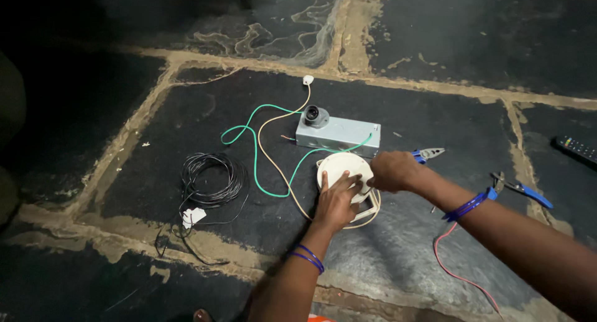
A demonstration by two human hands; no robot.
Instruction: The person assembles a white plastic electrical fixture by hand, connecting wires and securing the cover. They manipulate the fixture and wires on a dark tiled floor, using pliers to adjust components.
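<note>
On the dark stone floor (pixel 93 141), furthest left among the things, lies a coil of black cable (pixel 211 179) with a small white tag (pixel 193 217) at its near edge. Just to the right of it a green wire (pixel 255 153) and a pale orange wire (pixel 273 166) loop across the slab; the orange one runs up to a small white plug (pixel 307 80) at the joint between slabs. Both wires lead toward a grey metal box (pixel 339 135), its long axis lying left to right, with a small dome camera (pixel 314 116) sitting on its left end.

Directly in front of the box, touching or just beside its near edge, is a round white disc (pixel 344 171) resting on a squarish white base. The left hand (pixel 336 200) lies flat and open on the disc from the near side, fingers spread and pointing away from the person. The right hand (pixel 393 171) comes in from the right and is closed over the disc's right rim, gripping it; what the fingertips do underneath is hidden. Both hands are on the disc, the left covering more of its top.

Further right, blue-handled pliers (pixel 425 154) lie just beyond the right hand, a second blue-handled tool (pixel 522 188) lies past the right forearm, a thin red wire (pixel 457 272) trails under that arm, and a black remote control (pixel 578 149) sits at the far right edge.
</note>
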